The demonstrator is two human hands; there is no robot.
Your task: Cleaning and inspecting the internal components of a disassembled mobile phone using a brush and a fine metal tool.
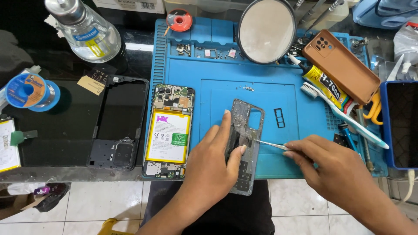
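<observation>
I see my left hand lying flat on a grey phone back panel, the fingers spread over its left side and the thumb pressing its middle, so it is held down and not pinched. The panel lies at the front edge of the blue work mat, and its lower end hangs a little over the edge of the table. My right hand pinches thin metal tweezers between thumb and fingertips; the tip touches the panel just beside my left thumb. On the left edge of the mat lies an opened phone with a yellow battery, and next to it, on the dark table, a black phone frame. Near the far edge of the mat stands a round mirror. At the right side I see a brown phone case, a glue tube and a toothbrush.
</observation>
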